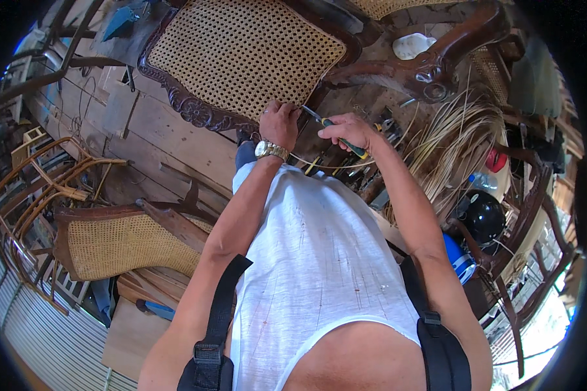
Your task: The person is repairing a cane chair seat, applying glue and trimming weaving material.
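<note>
In front of me lies a carved dark wooden chair [205, 118] with a woven cane panel [241, 52]. My right hand [351, 132] is wrapped round the green and yellow handle of a screwdriver [313, 114], its metal shaft pointing up and left to the panel's near right edge. Close to the tip, my left hand [280, 124] has its fingers pinched together at the cane's border. What they grip, if anything, is too small to make out. A metal wristwatch [271, 150] is on my left wrist. A pale cane strand [326, 165] curves below both hands.
Loose cane strands [460, 130] are heaped on the right, near a black helmet [481, 215]. Another cane-panelled chair [130, 241] lies at lower left, beside a rattan frame [42, 176]. A white container [413, 46] sits at the far right. Wooden planks [156, 153] form the floor.
</note>
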